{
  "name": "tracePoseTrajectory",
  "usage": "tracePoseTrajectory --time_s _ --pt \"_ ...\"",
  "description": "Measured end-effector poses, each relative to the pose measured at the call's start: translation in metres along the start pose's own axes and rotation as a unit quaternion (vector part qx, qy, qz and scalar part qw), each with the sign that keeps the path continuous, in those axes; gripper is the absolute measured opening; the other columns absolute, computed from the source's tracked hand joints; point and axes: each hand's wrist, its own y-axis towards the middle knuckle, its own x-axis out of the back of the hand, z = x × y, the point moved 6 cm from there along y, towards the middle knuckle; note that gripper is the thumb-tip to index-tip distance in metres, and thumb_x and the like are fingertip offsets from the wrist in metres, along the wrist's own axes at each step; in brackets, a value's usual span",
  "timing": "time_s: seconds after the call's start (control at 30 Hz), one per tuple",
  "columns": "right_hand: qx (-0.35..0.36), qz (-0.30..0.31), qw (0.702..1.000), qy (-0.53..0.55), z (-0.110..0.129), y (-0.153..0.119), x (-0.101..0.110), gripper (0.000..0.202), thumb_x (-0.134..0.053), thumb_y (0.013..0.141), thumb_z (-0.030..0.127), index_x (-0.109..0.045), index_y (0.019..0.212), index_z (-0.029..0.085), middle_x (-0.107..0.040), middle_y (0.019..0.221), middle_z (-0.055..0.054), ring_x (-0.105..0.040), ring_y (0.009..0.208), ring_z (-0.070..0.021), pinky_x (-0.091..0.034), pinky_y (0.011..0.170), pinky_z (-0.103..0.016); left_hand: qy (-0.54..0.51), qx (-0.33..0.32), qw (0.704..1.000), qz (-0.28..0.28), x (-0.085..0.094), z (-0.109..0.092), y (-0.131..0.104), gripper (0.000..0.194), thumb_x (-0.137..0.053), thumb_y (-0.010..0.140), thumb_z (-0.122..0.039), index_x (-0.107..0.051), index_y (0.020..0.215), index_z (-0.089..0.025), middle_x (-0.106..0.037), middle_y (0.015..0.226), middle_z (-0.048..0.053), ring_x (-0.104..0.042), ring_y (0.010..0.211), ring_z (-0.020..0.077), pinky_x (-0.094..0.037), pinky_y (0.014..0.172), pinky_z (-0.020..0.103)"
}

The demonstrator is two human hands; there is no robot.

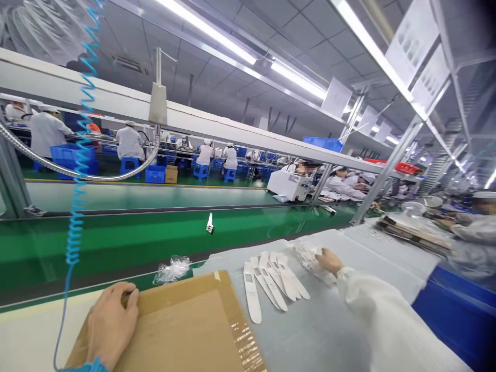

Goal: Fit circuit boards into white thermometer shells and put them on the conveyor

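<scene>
My left hand [112,319] rests on the far left part of a taped cardboard box [186,330], its fingers curled at the box's far edge. A blue band is round that wrist. My right hand [329,261], in a white sleeve, has its fingers closed on a crumpled clear plastic bag [308,256]; white bits show through the plastic, too unclear to name. Between the hands, several flat white strip-like parts [267,281], each with a cut-out near one end, lie fanned out on the grey mat [310,330].
Beyond the mat runs a green conveyor belt [155,235] bearing a small white part [210,224]. Crumpled clear plastic [172,269] lies behind the box. A blue coiled cord [75,227] hangs at left. At right are a blue bin [457,315] and a co-worker [478,243].
</scene>
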Motion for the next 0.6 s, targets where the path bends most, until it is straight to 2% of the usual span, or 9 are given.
tracePoseTrajectory --time_s 0.07,0.1,0.17,0.23,0.33,0.4,0.5,0.6 --pt "-0.007 0.010 1.000 -0.014 0.004 0.001 -0.008 0.025 -0.063 0.095 0.021 -0.064 0.119 0.015 -0.065 0.120 -0.014 -0.065 0.106 -0.0241 -0.055 0.092 -0.043 -0.011 -0.005 1.000 -0.009 0.004 -0.003 -0.002 0.035 -0.040 0.081 -0.042 -0.065 0.091 -0.019 -0.068 0.110 0.015 -0.062 0.107 0.0341 -0.047 0.100 0.048" --pt "0.006 0.012 1.000 -0.014 0.013 0.002 -0.012 0.028 -0.060 0.093 0.015 -0.064 0.121 0.012 -0.063 0.124 -0.019 -0.063 0.113 -0.0279 -0.052 0.097 -0.046 -0.017 -0.010 1.000 -0.013 0.007 -0.005 -0.004 0.032 -0.042 0.081 -0.040 -0.064 0.089 -0.019 -0.068 0.108 0.015 -0.062 0.106 0.0336 -0.047 0.101 0.047" --pt "0.064 0.028 0.998 0.001 0.048 0.002 -0.021 0.034 -0.052 0.089 0.009 -0.064 0.121 0.009 -0.062 0.129 -0.023 -0.060 0.121 -0.0322 -0.046 0.105 -0.047 -0.034 -0.021 0.999 -0.024 0.011 -0.011 -0.006 0.027 -0.044 0.081 -0.035 -0.064 0.087 -0.018 -0.068 0.105 0.015 -0.063 0.104 0.0320 -0.047 0.100 0.046" --pt "0.143 0.066 0.987 0.033 0.100 -0.001 -0.036 0.032 -0.048 0.091 0.014 -0.068 0.116 0.015 -0.067 0.125 -0.018 -0.063 0.117 -0.0293 -0.045 0.105 -0.041 -0.048 -0.033 0.998 -0.033 0.012 -0.016 -0.008 0.024 -0.045 0.083 -0.031 -0.065 0.088 -0.018 -0.067 0.103 0.015 -0.063 0.103 0.0304 -0.047 0.100 0.045" --pt "0.252 0.137 0.955 0.075 0.199 -0.019 -0.071 0.023 -0.051 0.093 0.026 -0.070 0.107 0.023 -0.073 0.114 -0.006 -0.068 0.105 -0.0214 -0.048 0.097 -0.030 -0.066 -0.039 0.996 -0.044 0.011 -0.019 -0.010 0.018 -0.049 0.086 -0.025 -0.065 0.089 -0.018 -0.065 0.105 0.013 -0.061 0.105 0.0293 -0.047 0.099 0.046" --pt "0.293 0.162 0.939 0.082 0.264 -0.034 -0.099 0.022 -0.054 0.093 0.029 -0.069 0.109 0.025 -0.073 0.116 -0.004 -0.067 0.105 -0.0202 -0.048 0.094 -0.029 -0.082 -0.036 0.994 -0.054 0.011 -0.021 -0.012 0.013 -0.050 0.086 -0.021 -0.063 0.089 -0.019 -0.064 0.105 0.012 -0.060 0.106 0.0290 -0.047 0.097 0.046" --pt "0.282 0.157 0.944 0.067 0.342 -0.053 -0.141 0.037 -0.053 0.095 0.034 -0.060 0.129 0.021 -0.066 0.129 -0.012 -0.063 0.113 -0.0278 -0.047 0.093 -0.040 -0.106 -0.016 0.992 -0.070 0.016 -0.027 -0.017 0.010 -0.053 0.085 -0.014 -0.061 0.087 -0.019 -0.063 0.103 0.012 -0.058 0.104 0.0289 -0.046 0.097 0.047" --pt "0.233 0.133 0.962 0.052 0.391 -0.066 -0.172 0.045 -0.045 0.098 0.035 -0.053 0.133 0.009 -0.060 0.130 -0.027 -0.056 0.121 -0.0403 -0.045 0.090 -0.052 -0.122 0.015 0.990 -0.066 0.019 -0.034 -0.022 0.014 -0.055 0.082 -0.006 -0.059 0.085 -0.019 -0.061 0.103 0.011 -0.057 0.104 0.0277 -0.045 0.097 0.046"
